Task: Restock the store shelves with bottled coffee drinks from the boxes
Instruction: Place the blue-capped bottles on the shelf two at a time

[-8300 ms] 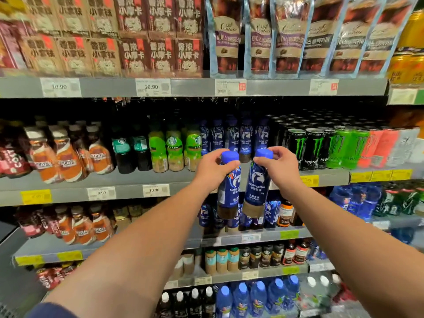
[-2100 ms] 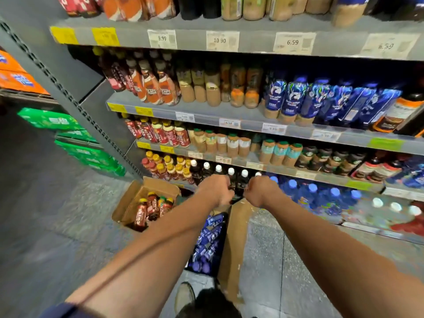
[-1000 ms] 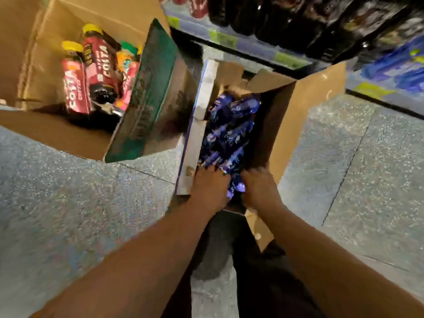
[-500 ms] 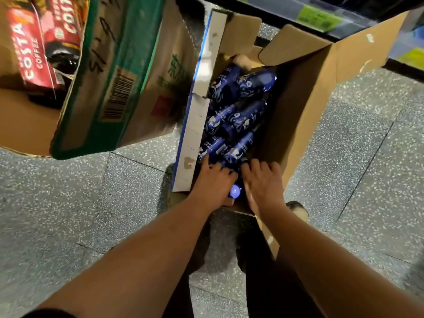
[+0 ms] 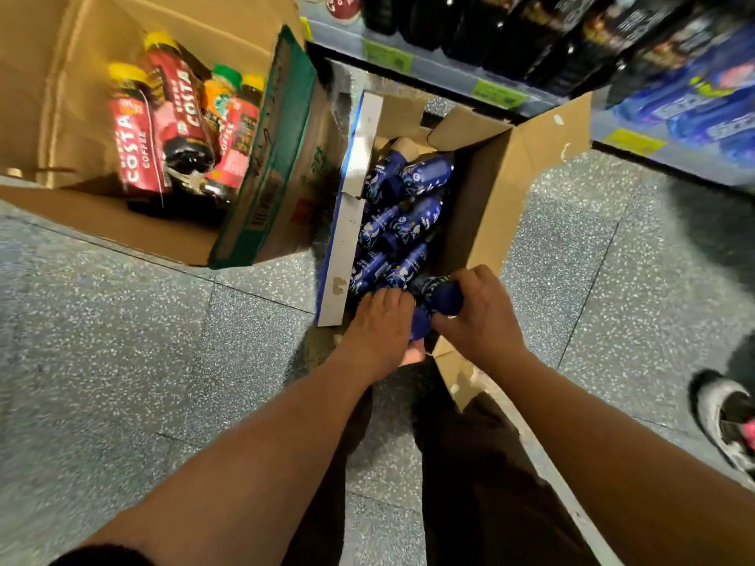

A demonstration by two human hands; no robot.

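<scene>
Down on the speckled grey floor [image 5: 122, 361] an open cardboard box [image 5: 514, 177] stands just in front of the person's dark trousers [image 5: 470, 484], its flaps spread wide. One flap, white with a blue edge [image 5: 351, 222], stands up along its 9 o'clock side. Inside, blue coffee bottles [image 5: 408, 222] lie on their sides, packed close, running from the near end away toward 12 o'clock.

Both arms reach into the near end of that box. The right grip [image 5: 478, 316] is curled round the top end of one blue bottle [image 5: 443, 296], fingers wrapped over it, and that bottle sits a little above the rest. The left grip [image 5: 380, 320] lies palm down just beside it, fingers stretched forward over the nearest bottles. A blue cap [image 5: 421, 324] peeps out at its 3 o'clock side, between the two grips. Whether the left grip has closed on that bottle I cannot tell.

At 10 o'clock a second, bigger box [image 5: 61, 96] holds red Costa Coffee bottles [image 5: 139, 149] with yellow caps, along with a few others with orange and green tops. From 12 to 2 o'clock runs the bottom store shelf [image 5: 449, 81] with green price tags [image 5: 388, 57], dark bottles above it and blurred blue ones further along. At 4 o'clock a pale shoe [image 5: 723, 414] stands on the floor.
</scene>
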